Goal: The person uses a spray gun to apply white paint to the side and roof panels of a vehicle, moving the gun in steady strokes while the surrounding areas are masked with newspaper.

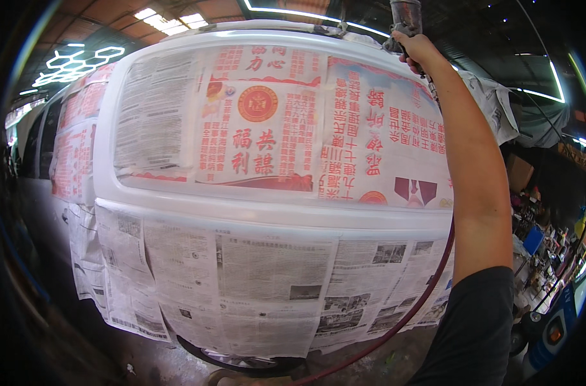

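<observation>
Spray gun is gripped in the right hand, near the roof edge of the masked van; left hand is out of view. Spray-coating appears underway; next pass likely calls for slack in the red hose.

Upper left: glowing white hexagonal lights below a rust-brown roof with pale skylights. Right: a tan, flat-sided box above a blue rectangular object; below, a blue-and-white vehicle.
</observation>
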Motion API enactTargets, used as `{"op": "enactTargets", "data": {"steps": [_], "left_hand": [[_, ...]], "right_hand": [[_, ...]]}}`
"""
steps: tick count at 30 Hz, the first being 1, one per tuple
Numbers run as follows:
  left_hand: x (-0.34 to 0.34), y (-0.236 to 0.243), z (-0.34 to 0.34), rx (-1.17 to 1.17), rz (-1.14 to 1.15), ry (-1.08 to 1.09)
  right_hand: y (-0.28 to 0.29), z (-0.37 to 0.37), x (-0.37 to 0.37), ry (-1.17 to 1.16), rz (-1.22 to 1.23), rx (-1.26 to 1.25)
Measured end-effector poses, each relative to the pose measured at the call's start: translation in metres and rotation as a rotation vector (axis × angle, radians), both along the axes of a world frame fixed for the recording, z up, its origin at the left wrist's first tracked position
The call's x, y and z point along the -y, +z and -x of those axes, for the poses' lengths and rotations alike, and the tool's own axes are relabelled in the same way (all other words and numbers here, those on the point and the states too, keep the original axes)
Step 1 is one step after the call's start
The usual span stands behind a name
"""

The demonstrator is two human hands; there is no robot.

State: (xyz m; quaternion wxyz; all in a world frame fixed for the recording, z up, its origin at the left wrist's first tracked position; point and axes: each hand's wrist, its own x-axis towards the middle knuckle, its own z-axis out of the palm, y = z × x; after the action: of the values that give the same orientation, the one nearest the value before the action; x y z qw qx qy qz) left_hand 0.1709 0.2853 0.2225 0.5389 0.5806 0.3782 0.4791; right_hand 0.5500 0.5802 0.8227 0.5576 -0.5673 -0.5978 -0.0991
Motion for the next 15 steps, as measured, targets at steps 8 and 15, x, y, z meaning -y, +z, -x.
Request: {"op": "enactTargets", "data": {"steps": [8, 15], "left_hand": [[0.002, -0.007, 0.039, 0.133, 0.045, 0.047], [0.011, -0.033, 0.065, 0.172, 0.147, 0.118]], "right_hand": [[0.002, 0.103, -0.023, 0.056, 0.022, 0.12], [0.001, 0.182, -0.045, 0.116, 0.036, 0.178]]}}
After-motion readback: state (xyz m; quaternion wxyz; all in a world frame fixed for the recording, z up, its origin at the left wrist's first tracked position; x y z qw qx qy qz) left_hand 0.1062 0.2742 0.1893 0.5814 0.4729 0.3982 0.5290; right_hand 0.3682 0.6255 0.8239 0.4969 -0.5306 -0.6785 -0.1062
